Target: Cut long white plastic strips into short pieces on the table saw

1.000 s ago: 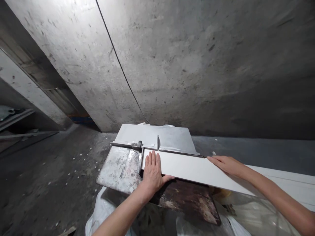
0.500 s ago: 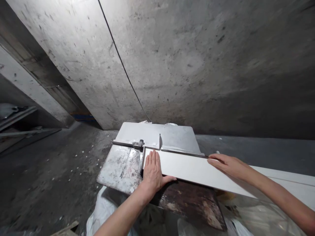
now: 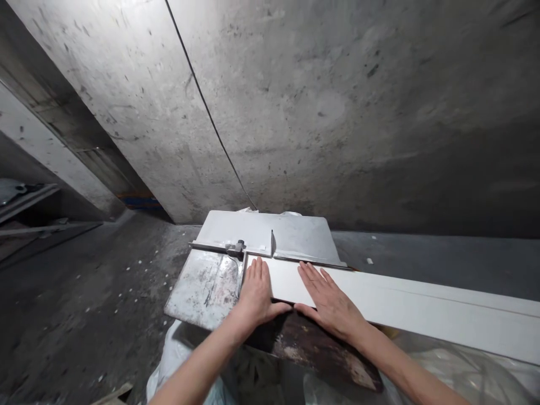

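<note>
A long white board (image 3: 396, 292) lies across a saw table (image 3: 202, 281) and runs off to the right. My left hand (image 3: 256, 292) rests flat on the board's left end, fingers stretched out and thumb along its near edge. Beside it, my right hand (image 3: 329, 304) presses flat on the same board with its fingers apart. The thumbs point at each other, a small gap between them. Just beyond the board's far edge stands a thin upright blade (image 3: 272, 243). At the board's left end is a metal stop with a clamp (image 3: 237, 247).
A worn dark wooden panel (image 3: 304, 343) sits along the near side of the table. Plastic bags (image 3: 169, 354) hang below it. A concrete wall (image 3: 295, 112) rises behind. Small white scraps lie on the floor (image 3: 139, 270); a shelf (image 3: 29, 208) is at far left.
My right hand has moved left along the board, from holding its far edge to lying flat near my left hand. My left hand stays on the left end.
</note>
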Action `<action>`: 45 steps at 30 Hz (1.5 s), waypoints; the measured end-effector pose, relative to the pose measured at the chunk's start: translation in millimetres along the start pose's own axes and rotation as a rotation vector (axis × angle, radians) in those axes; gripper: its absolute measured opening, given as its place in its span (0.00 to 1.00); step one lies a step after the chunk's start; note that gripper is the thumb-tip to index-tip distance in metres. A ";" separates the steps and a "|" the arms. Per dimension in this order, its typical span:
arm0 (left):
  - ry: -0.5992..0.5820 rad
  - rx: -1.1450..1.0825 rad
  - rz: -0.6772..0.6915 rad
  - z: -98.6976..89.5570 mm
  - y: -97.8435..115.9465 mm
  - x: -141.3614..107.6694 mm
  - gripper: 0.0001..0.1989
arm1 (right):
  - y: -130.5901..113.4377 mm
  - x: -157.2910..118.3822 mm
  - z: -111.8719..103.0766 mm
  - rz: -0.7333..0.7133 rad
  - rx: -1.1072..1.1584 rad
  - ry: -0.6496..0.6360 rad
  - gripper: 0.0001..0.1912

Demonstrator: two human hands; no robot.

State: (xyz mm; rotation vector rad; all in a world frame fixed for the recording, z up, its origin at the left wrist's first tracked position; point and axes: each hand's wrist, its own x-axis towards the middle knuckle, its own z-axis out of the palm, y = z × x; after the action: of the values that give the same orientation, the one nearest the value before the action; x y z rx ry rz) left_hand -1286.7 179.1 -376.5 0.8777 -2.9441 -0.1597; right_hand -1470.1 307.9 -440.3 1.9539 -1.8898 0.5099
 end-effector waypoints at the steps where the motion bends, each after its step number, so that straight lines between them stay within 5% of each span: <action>1: -0.038 0.009 0.042 -9.1 -6.8 1.0 0.52 | 0.6 0.0 -0.2 0.000 -0.007 0.005 0.47; 5: -0.058 0.075 0.199 -36.4 -39.7 17.3 0.45 | 4.9 -0.7 1.1 0.001 -0.029 0.011 0.46; 9: -0.049 0.046 0.332 -39.6 -60.4 48.3 0.41 | 15.6 6.3 13.8 0.009 -0.025 0.005 0.46; 18: -0.019 0.016 0.315 -43.0 -76.0 133.7 0.37 | 78.8 63.8 34.8 0.052 0.002 -0.129 0.41; 23: -0.013 0.023 0.290 -47.3 -76.8 143.2 0.38 | 84.5 74.4 31.5 0.082 0.000 -0.150 0.39; 31: -0.014 0.045 0.270 -41.9 -59.0 74.0 0.47 | 40.9 19.4 17.3 0.032 0.011 -0.025 0.44; 36: -0.149 0.039 0.248 -45.6 -45.4 22.8 0.52 | 23.3 -19.1 2.2 0.011 -0.001 0.013 0.46; 41: -0.214 -0.038 0.311 -16.8 -26.8 -71.9 0.63 | 19.3 -22.6 -3.1 0.014 0.022 0.028 0.47; 45: -0.160 -0.010 0.407 9.1 -45.7 -147.8 0.60 | 19.7 -21.9 -4.8 0.020 0.040 0.015 0.46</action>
State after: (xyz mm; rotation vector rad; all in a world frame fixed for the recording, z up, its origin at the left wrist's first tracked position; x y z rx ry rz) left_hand -1139.4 222.9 -395.7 0.2605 -3.1866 -0.2297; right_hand -1490.6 328.6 -446.8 1.9519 -1.9061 0.5704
